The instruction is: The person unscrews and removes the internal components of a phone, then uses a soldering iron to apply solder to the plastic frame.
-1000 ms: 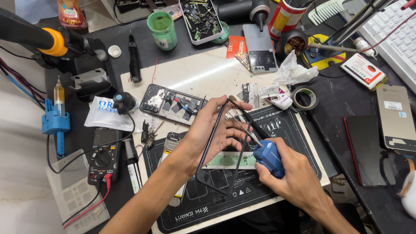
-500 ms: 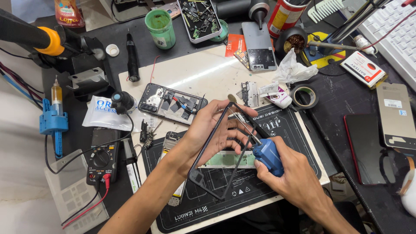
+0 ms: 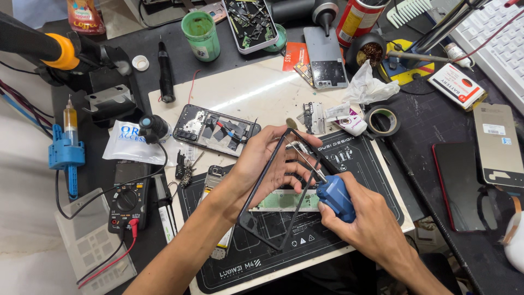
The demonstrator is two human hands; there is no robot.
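Note:
My left hand (image 3: 270,164) grips a thin black phone frame (image 3: 261,226), tilted up over the black work mat (image 3: 245,267). My right hand (image 3: 363,218) is shut on a blue-handled screwdriver (image 3: 334,195), its metal shaft pointing up-left to the frame's upper corner near my left fingers. A green circuit board (image 3: 284,201) lies on the mat beneath the frame. An opened phone body (image 3: 215,129) rests on the pale board behind my left hand.
A multimeter (image 3: 126,202) with red and black leads sits at left. Tape roll (image 3: 383,121), crumpled tissue (image 3: 370,87), green cup (image 3: 201,35), parts tray (image 3: 252,22), a dark phone (image 3: 461,186) and a screen panel (image 3: 498,145) surround the mat. A keyboard (image 3: 499,43) lies far right.
The frame has tilted slightly and shifted a little in my left hand; the screwdriver tip stays at its upper corner. Both hands remain nearly in place.

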